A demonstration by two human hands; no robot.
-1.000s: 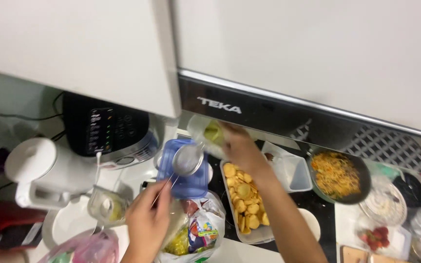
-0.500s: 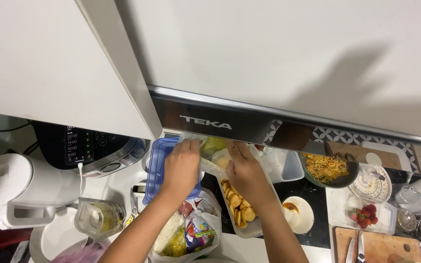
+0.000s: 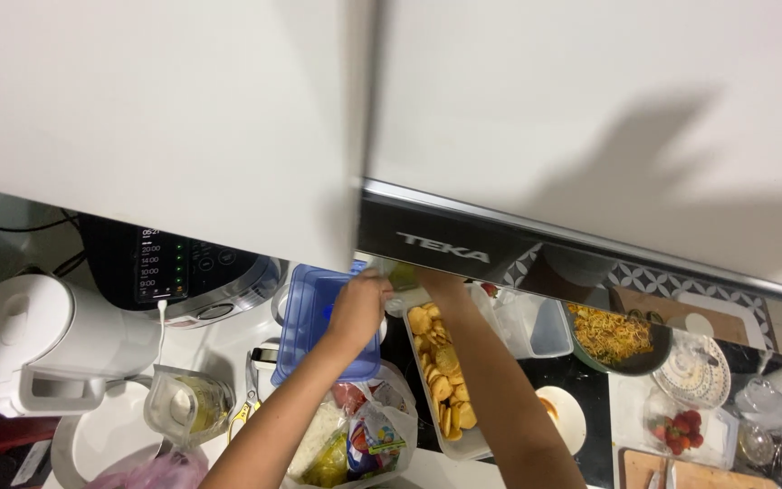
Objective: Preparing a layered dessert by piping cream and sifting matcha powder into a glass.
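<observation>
Both hands reach under the hood edge: the left hand (image 3: 359, 303) is clenched on a small pale-green thing (image 3: 402, 274) just right of it, while the right hand (image 3: 436, 279) is mostly hidden, grip unclear. Steadying it over the blue lid (image 3: 314, 317) seems wise. Below them: one tray of fried slices (image 3: 441, 371), one pan of noodles (image 3: 613, 337).
</observation>
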